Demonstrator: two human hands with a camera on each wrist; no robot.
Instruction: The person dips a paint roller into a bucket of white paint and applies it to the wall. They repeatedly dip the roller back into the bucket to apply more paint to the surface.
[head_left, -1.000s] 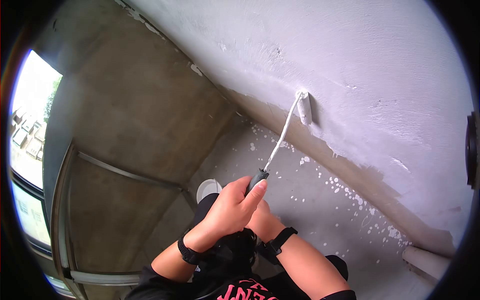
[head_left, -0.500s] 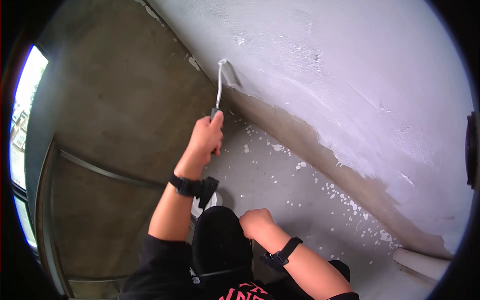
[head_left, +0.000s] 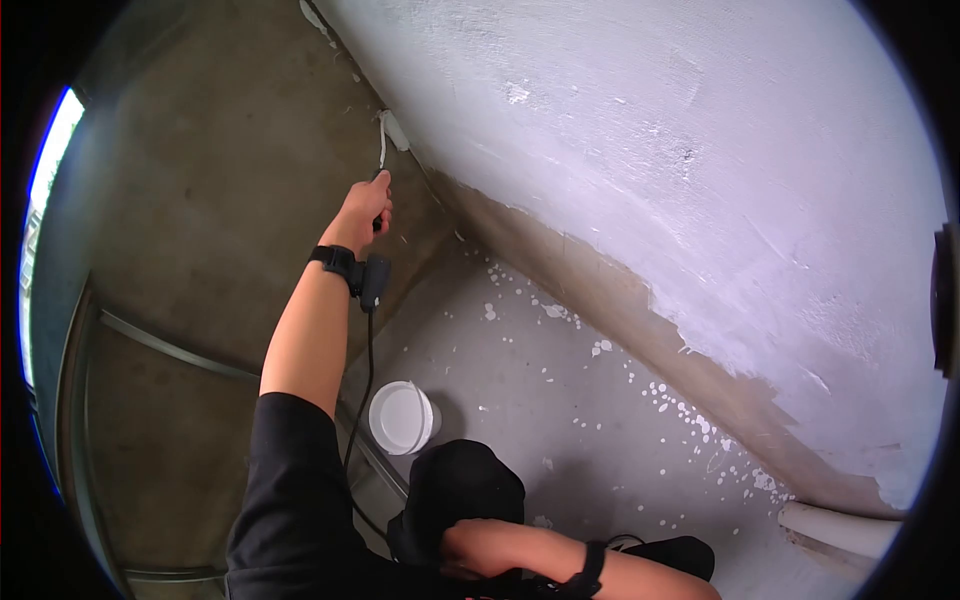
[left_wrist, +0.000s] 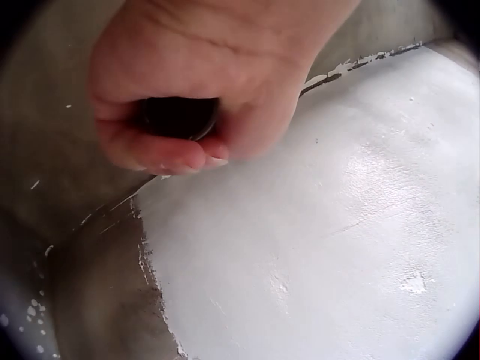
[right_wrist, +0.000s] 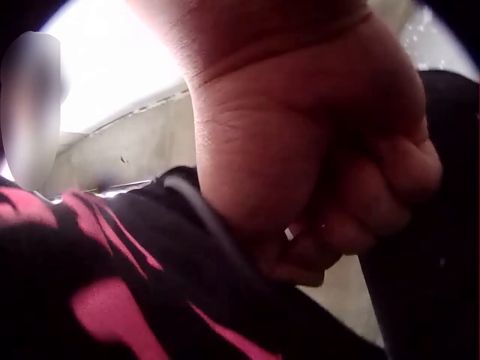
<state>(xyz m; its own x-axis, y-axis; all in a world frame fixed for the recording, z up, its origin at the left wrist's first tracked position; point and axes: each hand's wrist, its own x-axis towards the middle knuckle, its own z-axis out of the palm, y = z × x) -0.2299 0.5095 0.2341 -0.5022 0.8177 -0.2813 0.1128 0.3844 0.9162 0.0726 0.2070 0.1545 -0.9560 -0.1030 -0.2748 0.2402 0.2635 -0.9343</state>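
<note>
Since the earlier frames, our left hand (head_left: 365,208) has carried the paint roller (head_left: 395,131) from the painted face of the wall up to the corner, and our right hand (head_left: 475,547) has drawn back to our lap. Our left fingers are wrapped around the roller's dark handle (head_left: 377,223), whose butt end shows in the palm in the left wrist view. The white-coated wire frame (head_left: 382,145) runs up from it, and the roller head sits at the seam between the brown wall (head_left: 220,160) and the whitened wall (head_left: 650,120). A black strapped device (head_left: 374,283) rides on our left wrist, with a black cable (head_left: 370,350) trailing down.

Our right fingers are curled in together beside our black-clad knee (head_left: 465,490). Near that knee, the white bucket (head_left: 433,415) stands on the grey floor (head_left: 560,420), its handle over the opening. White splatters dot the floor along the unpainted strip (head_left: 600,290) at the wall's foot, and a pale pipe (head_left: 840,528) lies at the far right.
</note>
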